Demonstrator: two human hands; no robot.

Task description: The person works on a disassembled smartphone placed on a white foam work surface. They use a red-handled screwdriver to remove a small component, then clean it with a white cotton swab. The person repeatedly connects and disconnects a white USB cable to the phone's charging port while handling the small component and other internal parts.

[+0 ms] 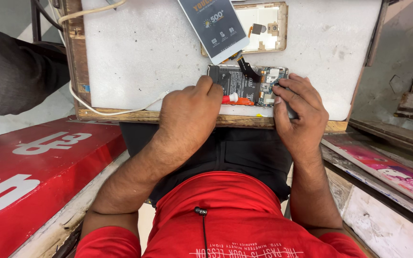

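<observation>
We found the opened phone (247,85) flat at the table's (139,52) near edge, between both hands. Left hand (190,112) pinched a red-tipped tool (230,98) against it; right hand (298,114) clasped its right end.

- The opened phone (249,85) showed a matt black battery and small shiny metal parts.
- The detached screen (213,26) at the far side looked smooth and glossy.
- The white work board (144,52) was matt, rough and scuffed, edged with worn wood.
- The white cable (115,112) looked like smooth plastic.
- The red shirt (225,215) was soft cloth.
</observation>
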